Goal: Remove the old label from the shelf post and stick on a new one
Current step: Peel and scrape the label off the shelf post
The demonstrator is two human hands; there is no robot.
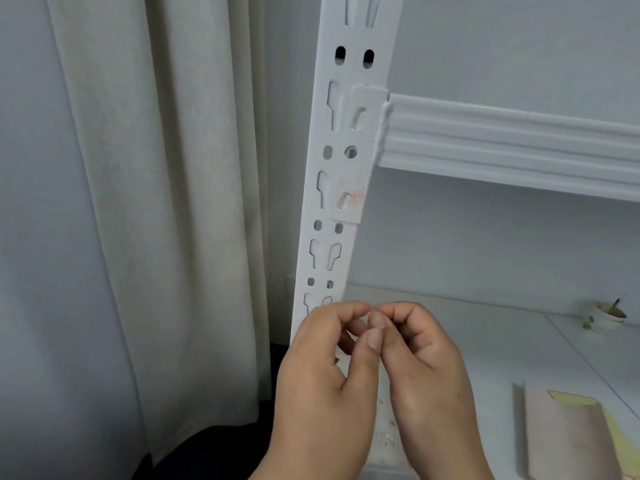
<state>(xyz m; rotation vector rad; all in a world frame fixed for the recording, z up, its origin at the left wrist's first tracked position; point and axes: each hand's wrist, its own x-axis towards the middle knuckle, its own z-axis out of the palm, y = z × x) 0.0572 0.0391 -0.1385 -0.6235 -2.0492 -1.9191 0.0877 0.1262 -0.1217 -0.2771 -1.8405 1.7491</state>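
The white slotted shelf post (pixel 343 140) runs up the middle of the view. A worn pale label (pixel 356 183) with faint pink marks and a torn hole is stuck on it, just below the beam bracket. Lower down, in front of the post, my left hand (pixel 322 379) and my right hand (pixel 429 368) meet fingertip to fingertip. Their curled fingers and thumbs pinch a tiny pale piece (pixel 363 319) between them. It is barely visible, and I cannot tell what it is. Both hands are well below the label and do not touch it.
A white ribbed beam (pixel 502 143) runs right from the post. A cream curtain (pixel 166 202) hangs at the left. On the lower shelf board (pixel 485 341) stand a small bowl (pixel 606 315) at the right and tan and yellow paper pieces (pixel 568 434) at the bottom right.
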